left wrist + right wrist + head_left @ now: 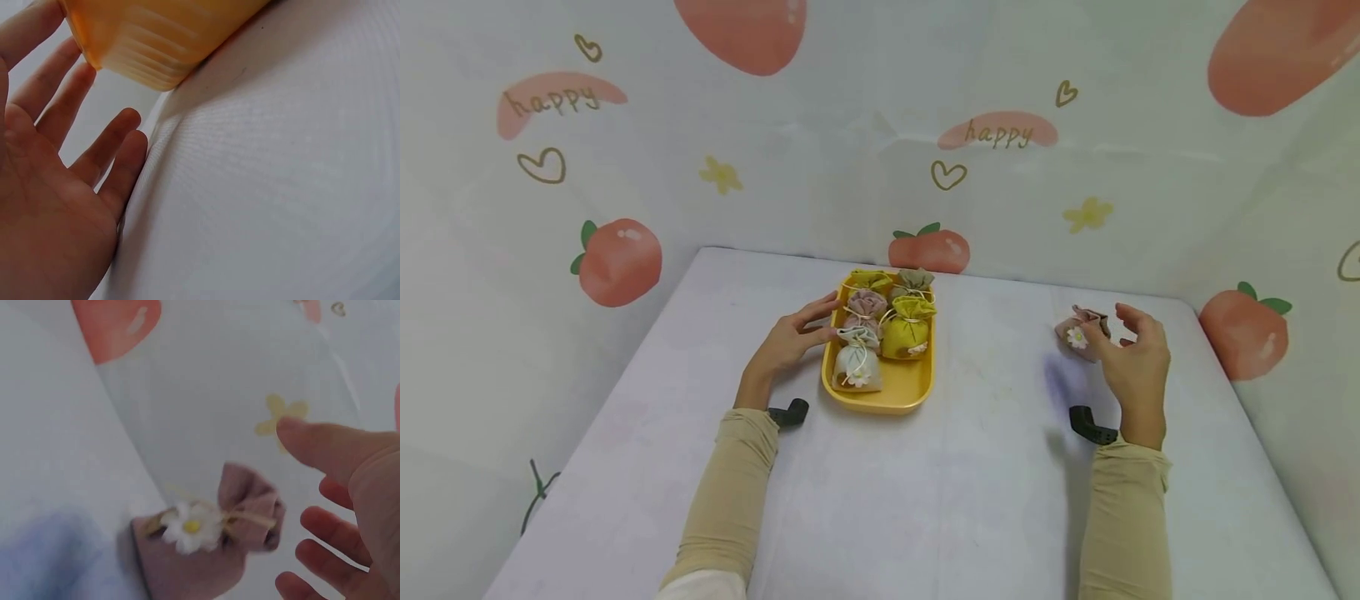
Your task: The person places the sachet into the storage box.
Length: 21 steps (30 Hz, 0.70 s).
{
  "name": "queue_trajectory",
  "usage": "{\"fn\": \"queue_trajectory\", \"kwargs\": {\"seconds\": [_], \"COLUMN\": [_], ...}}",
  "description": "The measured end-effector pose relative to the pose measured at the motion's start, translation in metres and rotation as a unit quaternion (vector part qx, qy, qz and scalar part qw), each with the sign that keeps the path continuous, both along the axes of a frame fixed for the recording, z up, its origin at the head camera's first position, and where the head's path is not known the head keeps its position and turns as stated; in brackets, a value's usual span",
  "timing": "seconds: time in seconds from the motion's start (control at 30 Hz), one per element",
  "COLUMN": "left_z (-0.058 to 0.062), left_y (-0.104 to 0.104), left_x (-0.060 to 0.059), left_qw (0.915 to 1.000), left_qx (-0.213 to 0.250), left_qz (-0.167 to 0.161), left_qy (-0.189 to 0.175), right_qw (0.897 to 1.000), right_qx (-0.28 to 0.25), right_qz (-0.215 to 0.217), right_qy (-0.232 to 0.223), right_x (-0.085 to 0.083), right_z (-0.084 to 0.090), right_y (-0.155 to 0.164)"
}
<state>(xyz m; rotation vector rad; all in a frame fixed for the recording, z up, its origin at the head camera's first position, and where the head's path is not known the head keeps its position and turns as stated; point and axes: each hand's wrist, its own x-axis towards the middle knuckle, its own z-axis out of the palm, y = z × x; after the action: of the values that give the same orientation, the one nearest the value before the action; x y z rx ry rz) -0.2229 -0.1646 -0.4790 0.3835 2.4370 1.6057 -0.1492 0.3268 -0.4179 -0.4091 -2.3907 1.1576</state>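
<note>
My left hand [786, 340] rests its fingertips on the left side of a yellow tray [880, 407], with fingers extended. In the left wrist view the tray's ribbed wall [144, 53] rises beyond the spread fingers. Several small drawstring pouches sit in the tray: a pale one [859, 367] with a daisy, a mauve one [863, 308], a grey-green one [913, 282] and yellow ones, such as the front one [904, 337]. My right hand [1138, 362] is beside a dusty-pink pouch [194, 569] with a white daisy [192, 526]; its thumb and fingers are apart and do not grip it.
The tray and the pink pouch stand on a white-covered table [925, 500]. A patterned backdrop [850, 167] with fruit, hearts and "happy" lettering rises behind it. Left of the pink pouch lies a blurred purple patch [1066, 383]. Black wrist devices [1092, 427] show at both wrists.
</note>
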Motion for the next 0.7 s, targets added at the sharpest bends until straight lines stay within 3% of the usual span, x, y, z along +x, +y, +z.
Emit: {"fn": "queue_trajectory", "kwargs": {"seconds": [0.17,0.33,0.5,0.7], "left_z": [0.001,-0.002,-0.002,-0.002], "left_y": [0.0,-0.001,-0.001,-0.001], "left_x": [0.0,-0.001,-0.002,-0.002], "left_qw": [1.0,0.9998,0.9998,0.9998], "left_qx": [0.005,0.014,0.014,0.018], "left_qz": [-0.003,-0.007,-0.008,-0.005], "left_qy": [0.003,0.009,0.012,0.005], "right_qw": [0.997,0.992,0.992,0.997], "right_qx": [-0.035,-0.05,-0.036,0.004], "right_qz": [0.016,0.036,0.051,0.041], "right_qy": [-0.074,-0.11,-0.11,-0.069], "right_x": [-0.005,-0.008,-0.011,-0.012], "right_z": [-0.014,-0.026,-0.032,-0.036], "right_y": [0.012,0.015,0.012,0.008]}}
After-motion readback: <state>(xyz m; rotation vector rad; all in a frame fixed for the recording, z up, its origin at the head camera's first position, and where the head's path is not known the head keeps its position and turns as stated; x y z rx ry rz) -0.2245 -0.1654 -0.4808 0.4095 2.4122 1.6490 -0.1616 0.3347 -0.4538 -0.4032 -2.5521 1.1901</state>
